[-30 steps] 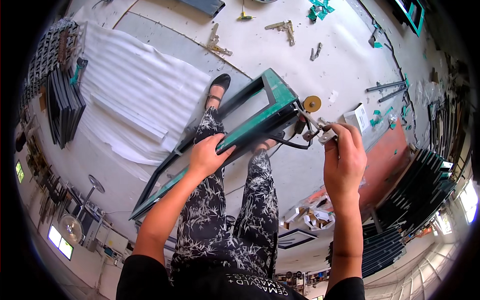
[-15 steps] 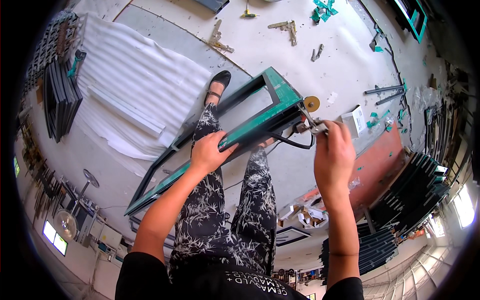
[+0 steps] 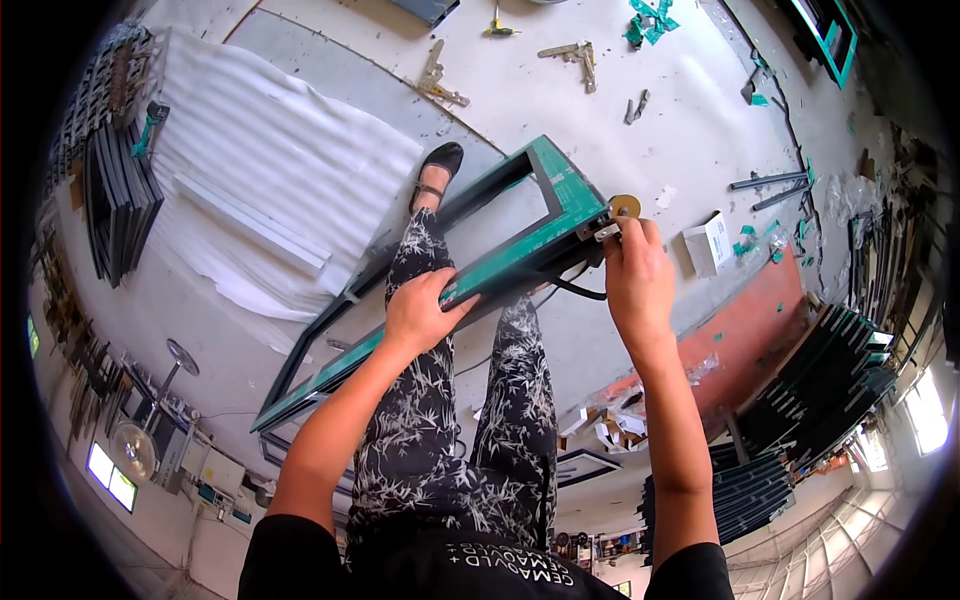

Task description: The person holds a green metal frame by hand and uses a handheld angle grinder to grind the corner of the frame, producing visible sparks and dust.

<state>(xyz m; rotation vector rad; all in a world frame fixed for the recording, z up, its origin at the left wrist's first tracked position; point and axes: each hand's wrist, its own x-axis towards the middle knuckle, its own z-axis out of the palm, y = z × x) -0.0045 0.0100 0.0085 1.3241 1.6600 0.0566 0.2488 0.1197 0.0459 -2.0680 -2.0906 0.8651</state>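
A long dark window frame (image 3: 520, 241) with green film on its faces leans across in front of my legs. My left hand (image 3: 420, 308) is closed over its near rail, thumb on the green side. At the frame's right corner, my right hand (image 3: 638, 278) pinches a small silvery metal fitting (image 3: 606, 232) against the end of the rail. The fingers cover much of the fitting. A round brass-coloured disc (image 3: 626, 206) shows just beyond my fingertips. Below the rail a black loop (image 3: 580, 291) hangs beside my right hand.
Metal corner squares (image 3: 570, 58) and a yellow-handled tool (image 3: 500, 30) lie on the floor ahead. White foam sheeting (image 3: 290, 130) with pale strips spreads at left. A small white box (image 3: 708, 245) and a red board (image 3: 745, 335) are at right, near stacked dark profiles (image 3: 820, 385).
My right hand has moved left and forward, bringing the metal fitting from beside the frame's corner up against it. My left hand keeps its hold on the rail.
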